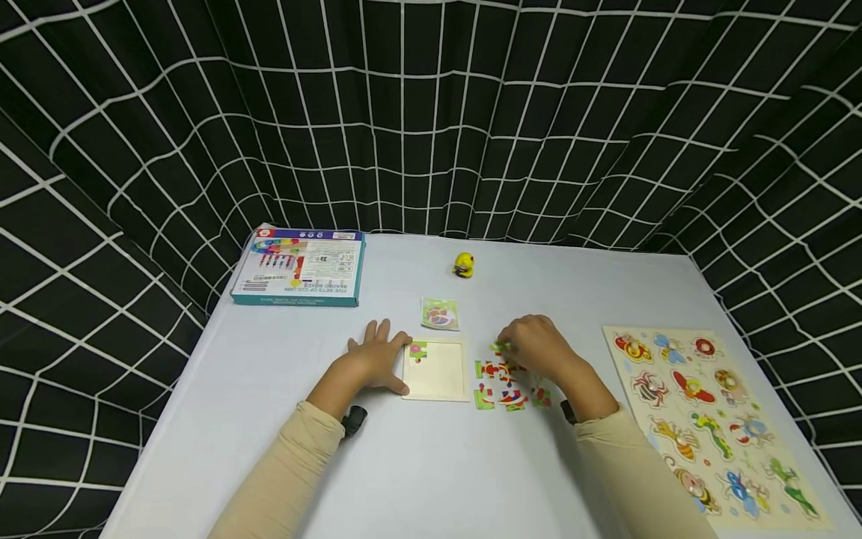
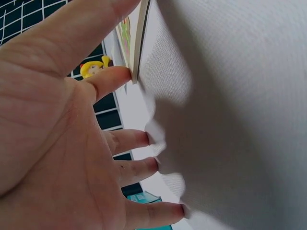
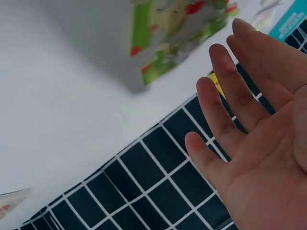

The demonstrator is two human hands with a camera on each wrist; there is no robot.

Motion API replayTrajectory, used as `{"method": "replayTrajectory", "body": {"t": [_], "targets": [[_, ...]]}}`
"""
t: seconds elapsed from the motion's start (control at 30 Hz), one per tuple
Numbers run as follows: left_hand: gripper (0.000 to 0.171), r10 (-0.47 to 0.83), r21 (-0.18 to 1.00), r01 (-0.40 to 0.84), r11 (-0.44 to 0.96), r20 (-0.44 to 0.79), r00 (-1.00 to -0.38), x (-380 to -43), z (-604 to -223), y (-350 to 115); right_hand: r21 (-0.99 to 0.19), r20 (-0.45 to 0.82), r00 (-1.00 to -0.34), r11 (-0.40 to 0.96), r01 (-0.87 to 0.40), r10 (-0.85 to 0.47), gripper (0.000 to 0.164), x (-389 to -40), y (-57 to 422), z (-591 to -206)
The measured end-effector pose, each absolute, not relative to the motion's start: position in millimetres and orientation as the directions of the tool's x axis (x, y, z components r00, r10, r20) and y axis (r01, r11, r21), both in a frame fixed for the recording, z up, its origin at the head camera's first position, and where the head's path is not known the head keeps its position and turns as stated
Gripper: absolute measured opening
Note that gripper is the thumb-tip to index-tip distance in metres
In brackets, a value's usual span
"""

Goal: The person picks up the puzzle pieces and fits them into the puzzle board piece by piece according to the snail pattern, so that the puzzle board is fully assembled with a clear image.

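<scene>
My left hand has its fingers spread, with thumb and index fingertip against the left edge of a square wooden puzzle board. In the left wrist view, the index fingertip touches the board's edge. A puzzle piece with a pink flower lies in the board's upper left corner. To the right of the board lie several loose red, white and green puzzle pieces. My right hand hovers over them, fingertips right at a green piece. In the right wrist view its fingers are loosely bent, with nothing visible between them.
A small printed picture card lies behind the board, and a yellow toy figure stands farther back. A flat teal-edged box sits at the back left. A large insect puzzle board lies at the right, near my right forearm.
</scene>
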State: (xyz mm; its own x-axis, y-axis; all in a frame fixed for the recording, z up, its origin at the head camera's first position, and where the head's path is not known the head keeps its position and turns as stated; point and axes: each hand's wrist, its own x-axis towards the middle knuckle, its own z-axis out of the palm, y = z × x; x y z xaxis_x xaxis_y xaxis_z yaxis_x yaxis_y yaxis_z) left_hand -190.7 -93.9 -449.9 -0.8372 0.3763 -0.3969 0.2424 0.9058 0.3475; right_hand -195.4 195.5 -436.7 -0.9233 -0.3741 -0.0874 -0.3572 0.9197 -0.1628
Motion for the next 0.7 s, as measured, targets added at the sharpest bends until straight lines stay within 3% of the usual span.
{"method": "replayTrajectory", "body": {"t": [0.7], "targets": [[0.089,0.367,0.322,0.245,0.915,-0.403,-0.838,-192.2,-449.8,-95.3,-0.168,-0.026,-0.905,0.894,-0.415,-0.424,0.021,-200.7,203.7,-455.1]]}}
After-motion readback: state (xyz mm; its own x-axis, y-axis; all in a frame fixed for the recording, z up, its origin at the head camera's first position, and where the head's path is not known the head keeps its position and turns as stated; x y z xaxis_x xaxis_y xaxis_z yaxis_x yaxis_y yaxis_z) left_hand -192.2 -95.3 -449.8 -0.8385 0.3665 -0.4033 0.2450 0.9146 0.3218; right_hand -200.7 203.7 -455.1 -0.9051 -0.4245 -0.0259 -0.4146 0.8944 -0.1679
